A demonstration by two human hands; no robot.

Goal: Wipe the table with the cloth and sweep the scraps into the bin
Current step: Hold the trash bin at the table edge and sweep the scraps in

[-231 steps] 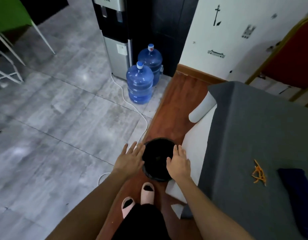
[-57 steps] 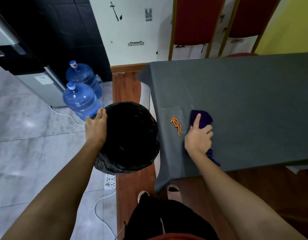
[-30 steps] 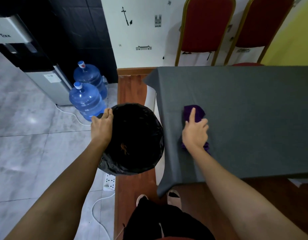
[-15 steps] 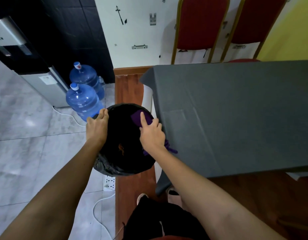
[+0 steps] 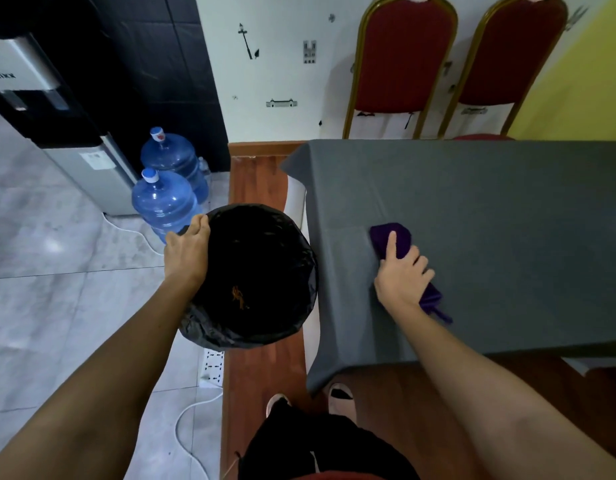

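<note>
- The right hand (image 5: 402, 275) lies on top of the cloth (image 5: 402, 235) and pins it to the table (image 5: 507, 220). The forefinger is stretched flat along it, and the other fingers are bent down over its right side.
- The cloth is purple and bunched up. One end pokes out ahead of the forefinger, and the other trails out under the heel of the hand towards the near edge of the table.
- Hand and cloth sit near the table's left edge, on the grey covering that drapes over the side.
- The left hand (image 5: 187, 252) grips the far left part of the rim of the bin (image 5: 299, 258), with the fingers hooked over the edge and the palm against the outside.
- The bin is lined with a black bag. It is held up just beside the table's left edge, with its mouth wide open towards me.
- The orange scraps (image 5: 239, 297) already lie inside the bin, low on the near left side, well apart from the cloth.
- Two blue water bottles (image 5: 164, 202) stand on the floor behind the bin, next to a water dispenser (image 5: 85, 157).
- A white power strip (image 5: 213, 367) lies on the floor below the bin.
- Two red chairs (image 5: 403, 53) stand against the wall beyond the table.
</note>
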